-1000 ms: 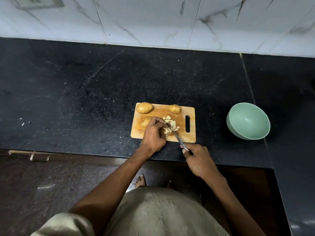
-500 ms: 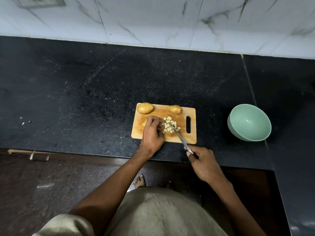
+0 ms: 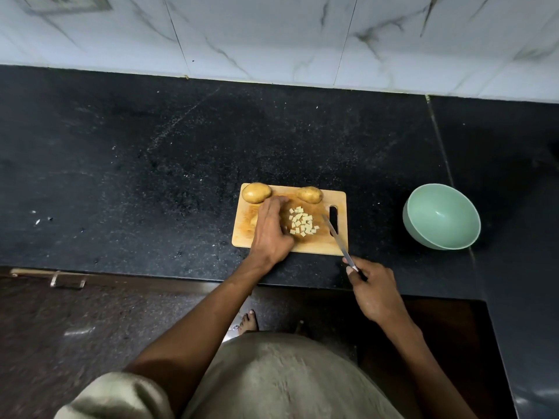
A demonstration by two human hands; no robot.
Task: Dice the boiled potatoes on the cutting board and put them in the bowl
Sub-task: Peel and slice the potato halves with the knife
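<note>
Left hand (image 3: 272, 234) lies flat on the cutting board (image 3: 329, 247), fingers relaxed over a potato piece; diced potato (image 3: 302, 223) sits just right of them. Right hand (image 3: 373, 293) grips the knife (image 3: 338, 240) handle. Dice look soft, crumbly: scoop together, not pinch; bowl (image 3: 441, 216) well right.

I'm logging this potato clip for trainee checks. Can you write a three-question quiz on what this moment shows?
1. True or false: the mint-green bowl already holds potato cubes.
2. How many whole potatoes lie along the far edge of the wooden cutting board?
A) one B) two C) three
3. Fill in: the right hand grips a ____ whose blade reaches over the board beside its handle slot.

Key
1. False: the bowl is empty; the diced potato sits piled on the board beside the left hand.
2. B: left potato, right potato.
3. knife.
</note>
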